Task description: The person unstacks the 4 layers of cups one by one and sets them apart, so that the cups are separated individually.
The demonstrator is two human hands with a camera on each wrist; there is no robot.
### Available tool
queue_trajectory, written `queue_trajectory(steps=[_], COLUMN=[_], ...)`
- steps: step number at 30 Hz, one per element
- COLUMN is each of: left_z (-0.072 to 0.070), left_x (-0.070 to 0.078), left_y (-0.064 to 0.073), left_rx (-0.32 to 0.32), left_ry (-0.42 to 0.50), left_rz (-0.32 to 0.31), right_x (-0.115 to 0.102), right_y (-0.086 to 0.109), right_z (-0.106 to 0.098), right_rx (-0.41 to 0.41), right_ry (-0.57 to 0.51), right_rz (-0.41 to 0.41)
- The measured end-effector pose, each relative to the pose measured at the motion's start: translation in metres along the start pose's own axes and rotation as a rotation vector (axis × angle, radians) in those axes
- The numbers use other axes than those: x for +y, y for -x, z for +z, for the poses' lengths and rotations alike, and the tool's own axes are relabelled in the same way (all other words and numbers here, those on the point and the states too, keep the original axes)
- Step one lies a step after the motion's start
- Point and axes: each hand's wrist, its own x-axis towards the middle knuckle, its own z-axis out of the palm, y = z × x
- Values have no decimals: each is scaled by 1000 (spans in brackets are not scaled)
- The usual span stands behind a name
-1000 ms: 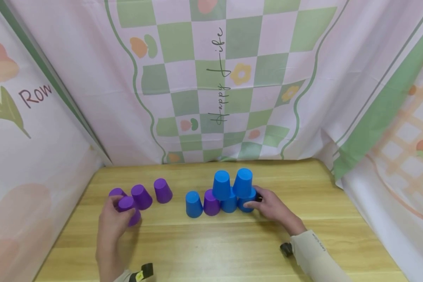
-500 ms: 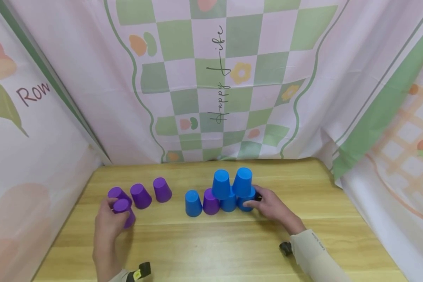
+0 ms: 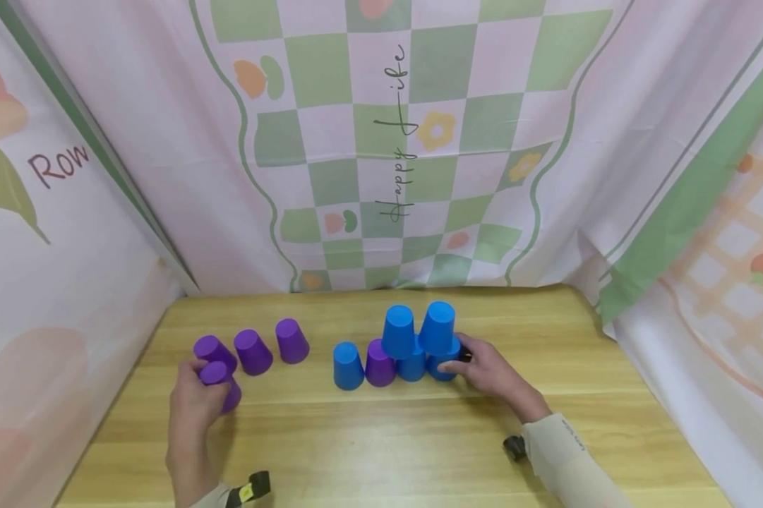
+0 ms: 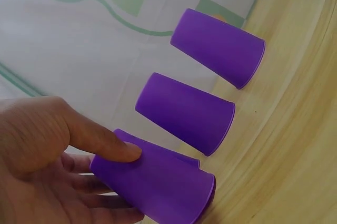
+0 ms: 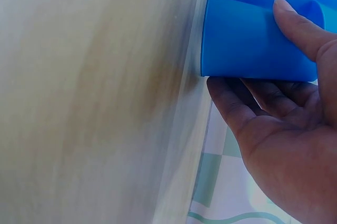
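A smooth, matte purple cup (image 4: 158,187), tapered like a truncated cone and turned mouth-down, was at the left end of the counter (image 3: 368,451), pinched in the left hand (image 3: 192,406), with the thumb on one side and the fingers round the other; whether its rim touched the wood grain could not be told. Just behind it stood another purple inverted cup (image 3: 211,348), partly covered by the held one, and beyond that a second (image 3: 253,353) and a third (image 3: 292,342) ran off in a slanting line with gaps between them. To the right, four cups of the same flat-bottomed shape made a row: a bright blue one (image 3: 348,367), a purple one (image 3: 381,365) just beside it, a middle blue one (image 3: 411,366) and an end blue one (image 3: 441,368). Two more blue cups, a left one (image 3: 399,331) and a right one (image 3: 437,329), sat on top, each bridging the cups below. The right hand (image 3: 490,368) gripped the end blue cup between thumb and fingers. Behind hung creased fabric (image 3: 381,127) printed with green and white checks.
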Motion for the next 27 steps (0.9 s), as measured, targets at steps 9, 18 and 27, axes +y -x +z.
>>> queue_trajectory(steps=[9, 18, 27], left_z=[-3, -3, -3], left_x=[0, -1, 1], left_y=[-2, -2, -2], left_rx=[-32, -54, -48], left_ry=[-11, -7, -3], left_rz=[-20, -28, -25], right_x=[0, -1, -2], right_y=[0, 0, 1], right_z=[-1, -2, -2], right_rx=[-10, -12, -11], right_ry=[-5, -7, -7], right_rz=[5, 9, 9])
